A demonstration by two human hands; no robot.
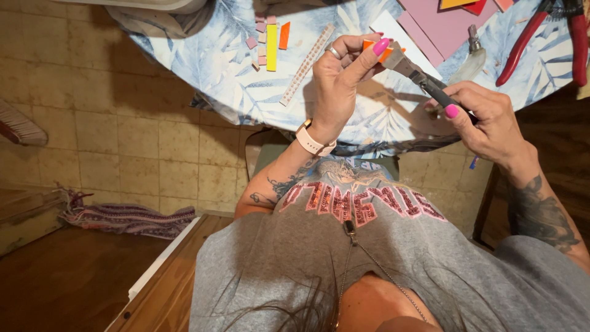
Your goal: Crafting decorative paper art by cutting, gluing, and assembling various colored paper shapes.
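Orange tile piece [371,47], small and flat, pinched between thumb and fingers of our left hand [342,80] above the worktop [233,74]; that hand is closed around it, only an edge of the piece showing.

Head view, item by item:

- Our right hand [485,120] is wrapped shut on the dark handles of a pair of nippers [424,77], whose broad metal head meets the orange piece at the left hand's fingertips.
- We judge the piece light, stiff and brittle, likely sharp at cut edges and a little slick on its glazed face; it is best held by its flat faces near the end away from the tool, as it is now.
- Worktop covering: a blue and white leaf-print cloth.
- Loose on the cloth: a yellow strip [271,39], an orange strip [284,35], several small pink squares [260,38] and a long pale perforated strip [307,63].
- Pink sheets [445,24] lie at the far edge, a red-handled tool [547,37] well to the right, and a small clear bottle [470,58] between them.
- Containers: only the bottle; we cannot tell its contents.
- Below the worktop: tiled floor [123,141], with a striped rug [126,218].
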